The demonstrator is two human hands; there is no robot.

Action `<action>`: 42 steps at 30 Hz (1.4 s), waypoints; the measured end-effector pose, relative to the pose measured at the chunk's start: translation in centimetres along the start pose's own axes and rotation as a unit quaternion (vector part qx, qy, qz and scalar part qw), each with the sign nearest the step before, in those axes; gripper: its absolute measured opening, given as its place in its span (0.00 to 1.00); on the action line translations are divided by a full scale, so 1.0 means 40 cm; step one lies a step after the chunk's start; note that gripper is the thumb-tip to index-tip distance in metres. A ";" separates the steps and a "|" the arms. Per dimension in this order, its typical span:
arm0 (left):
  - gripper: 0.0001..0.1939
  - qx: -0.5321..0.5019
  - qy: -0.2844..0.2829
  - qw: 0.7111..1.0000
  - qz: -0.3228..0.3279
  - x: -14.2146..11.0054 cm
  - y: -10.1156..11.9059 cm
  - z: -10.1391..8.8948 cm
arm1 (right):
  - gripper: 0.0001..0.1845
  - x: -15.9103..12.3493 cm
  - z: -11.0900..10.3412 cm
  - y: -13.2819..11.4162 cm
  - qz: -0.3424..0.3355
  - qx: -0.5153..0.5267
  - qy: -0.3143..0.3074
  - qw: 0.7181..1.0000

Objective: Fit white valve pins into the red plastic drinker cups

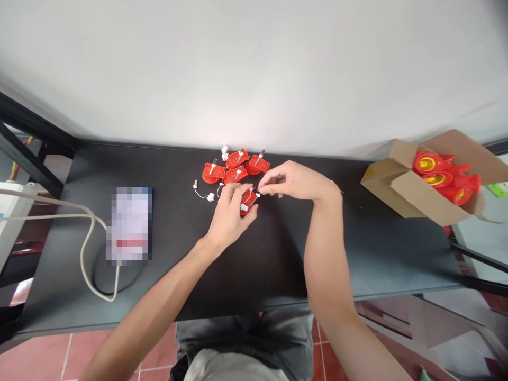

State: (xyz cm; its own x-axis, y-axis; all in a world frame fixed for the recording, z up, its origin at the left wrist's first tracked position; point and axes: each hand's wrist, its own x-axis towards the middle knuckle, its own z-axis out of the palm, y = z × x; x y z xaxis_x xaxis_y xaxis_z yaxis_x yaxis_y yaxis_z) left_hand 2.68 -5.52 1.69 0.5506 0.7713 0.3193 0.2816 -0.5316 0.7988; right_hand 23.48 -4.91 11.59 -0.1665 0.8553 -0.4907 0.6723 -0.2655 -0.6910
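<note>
A: Left hand first, quick.
B: Left hand [230, 216] curls over a held red piece [248, 199], thumb on the near side, fingers over the far side. Grip closed down to the piece's width. Use that piece as landmark for everything.
A: Fine. Where's it sitting?
B: Over the black table [270, 259], at the near edge of a red cluster. Can't tell whether it touches the tabletop.
A: Right hand?
B: Right hand [294, 180] is just right of the held red piece. Thumb and index fingertips drawn close together by the white tip [257, 194] at its right end. Can't tell if anything's pinched between them.
A: Cluster?
B: Four more red pieces [217, 172], just beyond the held red piece, toward the pale wall [254, 69]. Packed close, metal strips and white bits on top. White connector [225, 151] beside them, beyond and left of the held one.
A: Loose stuff?
B: Thin white wire [201, 194] left of the held red piece, white plug [210, 197] on one end, small pale tab on the other.
A: Further out?
B: Cardboard box [391, 193] well right of the held red piece, flaps spread, red-and-yellow parts [456, 182] in its mouth. Well left: a pixelated rectangle [129, 222], details unreadable, plus a pale cable [82, 254] beside it.
</note>
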 end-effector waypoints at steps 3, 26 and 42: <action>0.23 -0.019 -0.025 0.999 -0.008 0.000 0.000 -0.001 | 0.12 0.014 0.004 0.016 -0.001 0.021 -0.013 1.000; 0.25 -0.102 -0.051 0.993 -0.024 -0.003 0.011 -0.006 | 0.09 0.029 0.017 0.011 0.017 0.061 -0.062 0.996; 0.17 -0.094 0.034 0.993 -0.065 -0.001 0.016 -0.008 | 0.08 0.009 0.028 -0.033 0.015 0.043 -0.017 0.999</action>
State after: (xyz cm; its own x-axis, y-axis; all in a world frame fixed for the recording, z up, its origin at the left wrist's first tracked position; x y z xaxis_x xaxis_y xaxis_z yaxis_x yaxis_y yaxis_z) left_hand 2.61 -5.78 2.35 0.4636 0.8539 0.2365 0.1916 -0.3572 0.9142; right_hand 21.72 -4.75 11.72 -0.1724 0.8307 -0.5293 0.6134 -0.3299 -0.7175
